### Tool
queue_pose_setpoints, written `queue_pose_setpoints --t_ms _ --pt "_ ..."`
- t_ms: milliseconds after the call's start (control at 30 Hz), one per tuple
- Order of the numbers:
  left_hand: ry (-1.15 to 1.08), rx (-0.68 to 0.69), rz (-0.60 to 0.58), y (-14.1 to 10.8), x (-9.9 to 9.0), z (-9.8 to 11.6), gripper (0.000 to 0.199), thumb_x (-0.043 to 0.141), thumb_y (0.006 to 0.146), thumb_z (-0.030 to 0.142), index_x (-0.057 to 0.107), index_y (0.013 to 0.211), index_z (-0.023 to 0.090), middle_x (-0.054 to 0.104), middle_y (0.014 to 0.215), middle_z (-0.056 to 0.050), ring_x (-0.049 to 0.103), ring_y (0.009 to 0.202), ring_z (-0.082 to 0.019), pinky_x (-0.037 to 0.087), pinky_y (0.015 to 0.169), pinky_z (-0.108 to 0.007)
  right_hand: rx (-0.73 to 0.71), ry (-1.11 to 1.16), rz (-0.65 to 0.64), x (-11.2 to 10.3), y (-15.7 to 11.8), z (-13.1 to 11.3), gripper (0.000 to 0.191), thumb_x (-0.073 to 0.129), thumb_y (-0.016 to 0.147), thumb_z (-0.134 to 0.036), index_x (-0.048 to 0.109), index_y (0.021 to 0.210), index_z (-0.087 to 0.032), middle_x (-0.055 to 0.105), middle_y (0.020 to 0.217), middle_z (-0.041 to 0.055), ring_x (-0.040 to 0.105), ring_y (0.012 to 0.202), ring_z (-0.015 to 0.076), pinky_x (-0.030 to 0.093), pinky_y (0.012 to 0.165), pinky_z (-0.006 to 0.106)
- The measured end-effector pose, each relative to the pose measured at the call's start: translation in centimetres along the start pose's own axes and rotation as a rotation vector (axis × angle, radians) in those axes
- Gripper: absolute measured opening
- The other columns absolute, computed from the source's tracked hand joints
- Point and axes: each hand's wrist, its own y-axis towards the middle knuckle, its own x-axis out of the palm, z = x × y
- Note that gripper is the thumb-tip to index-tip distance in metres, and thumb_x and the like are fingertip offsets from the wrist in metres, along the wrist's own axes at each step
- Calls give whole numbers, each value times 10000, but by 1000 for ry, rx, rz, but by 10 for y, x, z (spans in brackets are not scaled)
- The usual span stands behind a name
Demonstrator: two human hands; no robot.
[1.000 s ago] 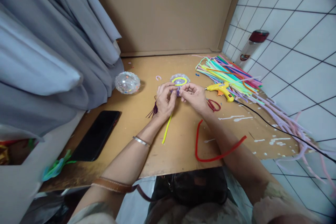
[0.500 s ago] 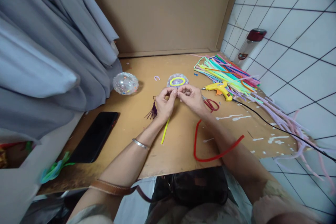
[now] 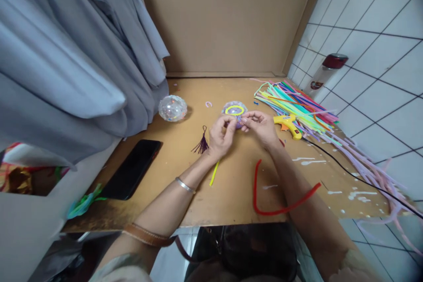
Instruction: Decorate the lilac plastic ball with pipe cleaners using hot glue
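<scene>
My left hand point(image 3: 223, 136) is closed in a pinch at the near side of a clear decorated ball point(image 3: 226, 107). A yellow ring point(image 3: 234, 110) sits on the ball, and some purple material shows between my hands. My right hand point(image 3: 262, 127) pinches close by, its fingertips at that purple part. What either pinch holds is too small to make out. Left of my left hand lies a dark purple tassel point(image 3: 200, 144) with a loop. A yellow pipe cleaner point(image 3: 214, 174) pokes out below my left wrist. By my right forearm rests a bent red pipe cleaner point(image 3: 256, 194).
A second clear ball point(image 3: 172, 108) stands at the back left, near a grey curtain point(image 3: 132, 83). A black phone point(image 3: 132, 169) lies at left. On the right are a yellow glue gun point(image 3: 291, 124) with a cord, a pile of pipe cleaners point(image 3: 287, 99) and a bottle point(image 3: 325, 75).
My fingertips, pressed together before, are now slightly apart, with purple material visible between them. The view has shifted, so everything appears farther right and mostly lower. My right hand now covers the red-handled scissors.
</scene>
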Motion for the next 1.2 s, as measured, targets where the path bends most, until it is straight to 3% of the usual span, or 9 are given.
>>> queue_pose_setpoints --t_ms 67,133,300,500,767,900,1100,1200 --pt "-48 42 -70 -6 4 8 357 492 990 511 615 865 200 686 796 -40 643 752 -145 522 760 -290 2 5 -6 -2 -1 -1 322 848 608 -427 690 758 -190 674 601 -25 604 515 100 511 529 236" --pt "-101 -12 -84 -11 8 9 363 504 982 522 599 851 197 660 747 -24 613 683 -129 506 697 -270 4 11 -8 -2 -1 -2 337 858 607 -438 688 759 -190 684 608 -21 612 525 101 513 534 234" --pt "-221 -195 -1 -11 12 1 387 579 935 557 589 838 183 640 738 -8 583 645 -104 480 654 -237 21 43 7 -3 -2 -4 379 884 585 -452 699 782 -187 718 653 2 670 603 123 528 574 233" --pt "-287 -241 -6 -10 12 2 415 626 896 584 600 812 178 637 736 -8 560 609 -93 460 621 -231 16 41 1 -3 -3 -7 327 865 590 -405 697 773 -192 711 650 -5 641 579 113 510 566 236" --pt "-290 -276 126 -3 8 -6 421 612 904 592 569 804 185 567 651 30 513 585 -90 442 645 -236 -22 13 -16 -4 -5 -11 193 753 625 -322 665 733 -188 631 577 -38 539 518 85 448 543 230" --pt "-317 -287 70 -4 9 -5 430 632 888 598 586 798 180 593 681 14 519 589 -90 444 634 -236 -5 -84 -69 -7 -4 -7 210 742 652 -348 679 756 -178 569 551 -56 472 497 77 402 531 236" --pt "-347 -317 14 -5 11 -2 453 665 850 620 598 778 178 623 703 0 525 589 -90 451 617 -232 -76 -141 -43 -10 -2 -2 238 757 680 -368 717 827 -186 705 790 13 618 726 142 512 723 293" --pt "-346 -339 -23 -5 10 -2 451 680 840 616 604 771 177 620 689 3 525 589 -90 452 614 -231 -78 -133 -72 -7 -2 -2 264 777 695 -415 724 831 -195 724 814 23 644 775 165 541 762 314"
